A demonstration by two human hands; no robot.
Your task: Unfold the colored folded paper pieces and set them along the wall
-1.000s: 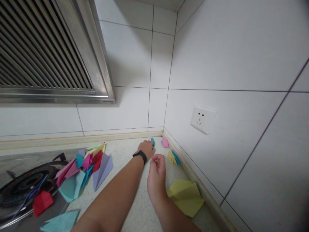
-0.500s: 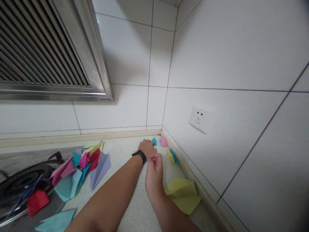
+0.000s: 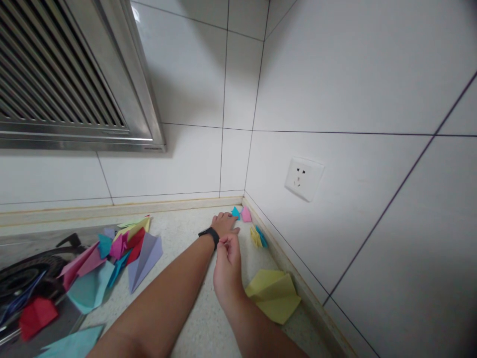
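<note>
My left hand (image 3: pixel 222 224), with a black watch (image 3: pixel 209 234) on its wrist, reaches into the far corner of the counter. Its fingers lie stretched forward, thumb apart, and the fingertips touch a small blue folded paper (image 3: pixel 235 212). Right of that piece sits a pink folded paper (image 3: pixel 246 214). Nearer, a small yellow folded paper (image 3: pixel 255 237) leans beside a blue one (image 3: pixel 262 236) along the right wall. My right hand (image 3: pixel 228 263) hovers close to the left wrist, fingers curled in with no object showing. A large yellow-green paper plane (image 3: pixel 276 296) lies right of my right forearm.
On the left, several coloured paper planes, among them a lavender one (image 3: pixel 146 261) and a red one (image 3: pixel 37 318), lie on and beside a gas burner (image 3: pixel 22 278). A metal range hood (image 3: pixel 147 99) overhangs there. A socket (image 3: pixel 304 179) is on the right wall.
The view has swung slightly right, so everything sits further left. The small blue paper has shifted closer to the pink one along with my left fingertips. My right hand keeps its curled pose.
</note>
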